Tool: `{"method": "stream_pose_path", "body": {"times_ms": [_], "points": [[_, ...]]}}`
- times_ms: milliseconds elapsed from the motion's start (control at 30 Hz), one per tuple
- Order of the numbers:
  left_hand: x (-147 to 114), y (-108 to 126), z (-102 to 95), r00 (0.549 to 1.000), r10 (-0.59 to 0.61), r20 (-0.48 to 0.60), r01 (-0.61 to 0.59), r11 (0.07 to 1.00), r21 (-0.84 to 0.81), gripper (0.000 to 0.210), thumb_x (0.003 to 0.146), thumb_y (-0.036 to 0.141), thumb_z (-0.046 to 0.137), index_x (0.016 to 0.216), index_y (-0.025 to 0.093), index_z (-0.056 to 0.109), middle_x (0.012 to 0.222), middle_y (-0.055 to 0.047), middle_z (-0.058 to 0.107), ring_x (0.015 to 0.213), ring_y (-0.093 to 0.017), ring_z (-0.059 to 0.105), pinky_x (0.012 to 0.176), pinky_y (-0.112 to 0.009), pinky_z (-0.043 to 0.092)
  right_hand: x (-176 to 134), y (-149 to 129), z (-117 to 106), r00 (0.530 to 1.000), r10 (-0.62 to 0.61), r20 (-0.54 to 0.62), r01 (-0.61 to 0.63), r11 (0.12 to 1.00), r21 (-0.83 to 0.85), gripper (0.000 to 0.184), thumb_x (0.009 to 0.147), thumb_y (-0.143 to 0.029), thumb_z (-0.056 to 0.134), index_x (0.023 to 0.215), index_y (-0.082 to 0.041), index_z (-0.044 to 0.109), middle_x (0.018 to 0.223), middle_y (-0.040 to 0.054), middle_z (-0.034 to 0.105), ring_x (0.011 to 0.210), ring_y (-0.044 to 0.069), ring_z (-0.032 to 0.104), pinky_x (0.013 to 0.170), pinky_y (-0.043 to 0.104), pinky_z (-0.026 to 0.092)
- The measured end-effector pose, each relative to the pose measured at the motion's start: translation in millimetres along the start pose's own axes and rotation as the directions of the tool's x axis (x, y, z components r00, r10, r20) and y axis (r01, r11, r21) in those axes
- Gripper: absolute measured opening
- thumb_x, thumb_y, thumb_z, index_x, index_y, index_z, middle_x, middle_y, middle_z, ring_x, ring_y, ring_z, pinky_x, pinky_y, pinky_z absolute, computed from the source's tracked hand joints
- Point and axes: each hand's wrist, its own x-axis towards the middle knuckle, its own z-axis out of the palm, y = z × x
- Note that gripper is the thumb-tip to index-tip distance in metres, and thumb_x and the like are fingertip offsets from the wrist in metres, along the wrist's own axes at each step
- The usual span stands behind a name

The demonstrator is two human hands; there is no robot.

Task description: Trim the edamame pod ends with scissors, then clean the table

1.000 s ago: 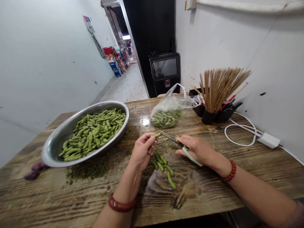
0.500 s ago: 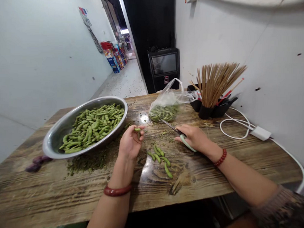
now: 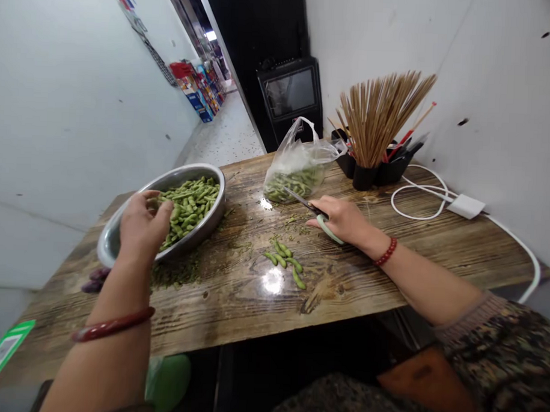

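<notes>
My left hand [image 3: 141, 225] reaches over the near rim of a steel basin [image 3: 121, 224] heaped with green edamame pods [image 3: 191, 203]; its fingers curl down over the pods and I cannot see whether it holds one. My right hand [image 3: 342, 220] rests on the wooden table [image 3: 390, 270], gripping scissors [image 3: 317, 216] with pale green handles, blades pointing to a clear plastic bag of pods [image 3: 291, 176]. Several loose pods [image 3: 284, 260] lie on the table between my hands.
Green trimmings litter the table beside the basin. A black holder of wooden skewers [image 3: 377, 125] stands at the back right. A white charger and cable [image 3: 464, 203] lie near the wall. Purple bits [image 3: 94, 278] sit by the basin. A doorway opens beyond the table.
My left hand has carried a pod from the table's middle leftward to the basin. The right hand with the scissors has stayed near the bag. The camera has tilted down and left.
</notes>
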Motion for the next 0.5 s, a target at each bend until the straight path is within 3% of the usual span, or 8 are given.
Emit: {"method": "stream_pose_path", "body": {"times_ms": [67,167,333,433,500], "points": [[-2.7,-2.1,-7.1,0.987,0.151,0.051,-0.158,0.971,0.182,0.032,0.062,0.011,0.077,0.091,0.016,0.064,0.078,0.002,0.053,0.073,-0.013,0.047,0.06,-0.021,0.036,0.1,-1.1,-1.2,1.0,-0.002,-0.015,0.002,1.0,0.002,0.037,0.085,-0.042,0.063,0.111,-0.015,0.061,0.091,0.0083,0.062,0.079,0.02,0.058,0.067,0.027,0.04],[-32.5,1.0,5.8,0.915,0.309,0.261,-0.376,0.888,0.266,0.019,0.076,0.02,0.067,0.095,0.019,0.068,0.09,-0.002,0.061,0.088,-0.019,0.052,0.08,-0.031,0.041,0.7,-1.9,-2.5,0.999,-0.023,-0.04,0.024,0.999,0.043,0.037,0.083,-0.042,0.066,0.109,-0.017,0.061,0.09,0.0072,0.061,0.078,0.019,0.058,0.067,0.026,0.04],[-105.8,7.3,56.3,0.794,0.255,0.552,-0.43,0.877,0.213,0.016,0.082,0.027,0.059,0.09,0.018,0.068,0.09,-0.006,0.065,0.087,-0.02,0.059,0.081,-0.034,0.045,2.3,-1.5,-4.2,0.994,-0.039,-0.098,0.054,0.987,0.154,0.044,0.08,-0.047,0.067,0.109,-0.015,0.061,0.088,0.0073,0.061,0.077,0.019,0.057,0.068,0.027,0.043],[-130.5,6.5,75.6,0.729,0.248,0.638,-0.465,0.863,0.196,0.018,0.087,0.027,0.054,0.093,0.017,0.067,0.09,-0.008,0.064,0.089,-0.021,0.058,0.082,-0.035,0.045,2.7,-1.6,-3.0,0.99,-0.082,-0.111,0.103,0.974,0.2,0.051,0.079,-0.05,0.067,0.114,-0.014,0.058,0.09,0.0076,0.059,0.076,0.019,0.056,0.07,0.029,0.044],[-135.5,5.4,81.8,0.714,0.244,0.657,-0.478,0.855,0.203,0.018,0.088,0.027,0.053,0.095,0.018,0.067,0.09,-0.008,0.063,0.089,-0.021,0.057,0.081,-0.036,0.045,2.6,-1.7,-0.3,0.989,-0.111,-0.096,0.131,0.963,0.235,0.049,0.08,-0.048,0.066,0.114,-0.014,0.058,0.09,0.0074,0.059,0.076,0.019,0.056,0.07,0.029,0.045]]}}
